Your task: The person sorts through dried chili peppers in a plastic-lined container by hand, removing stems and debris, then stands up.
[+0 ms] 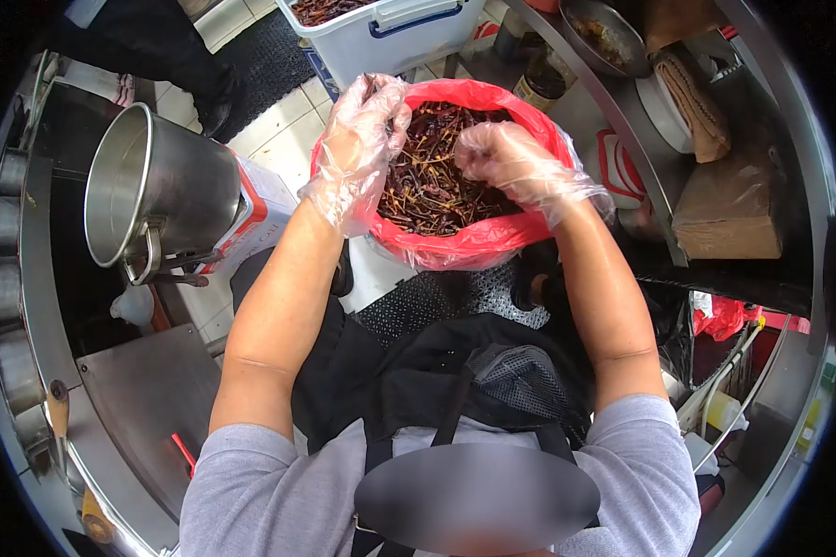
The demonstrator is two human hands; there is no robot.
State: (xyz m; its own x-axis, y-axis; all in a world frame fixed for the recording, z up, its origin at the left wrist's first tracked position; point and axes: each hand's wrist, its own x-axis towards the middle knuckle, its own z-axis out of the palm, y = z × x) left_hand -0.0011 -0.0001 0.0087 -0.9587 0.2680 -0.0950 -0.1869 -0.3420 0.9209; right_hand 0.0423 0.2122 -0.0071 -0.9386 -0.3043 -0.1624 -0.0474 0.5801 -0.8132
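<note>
A container lined with a red plastic bag (474, 243) stands in front of me, full of dark dried chilies (437, 176) with pale stems. Clear plastic gloves cover both my hands. My left hand (367, 125) is raised over the left rim of the bag, its fingers curled in a pinch; whatever is between them is hidden. Over the right half of the chilies, my right hand (511, 160) has its fingers drawn together close to the heap. I cannot make out what those fingers hold.
A white plastic tub (390, 46) with more dried chilies stands beyond the bag. To the left, a large metal pot (158, 186) lies tilted. Right-hand shelves carry a pan (606, 37) and a cardboard box (729, 213). Another person's dark-clothed leg (149, 56) is at upper left.
</note>
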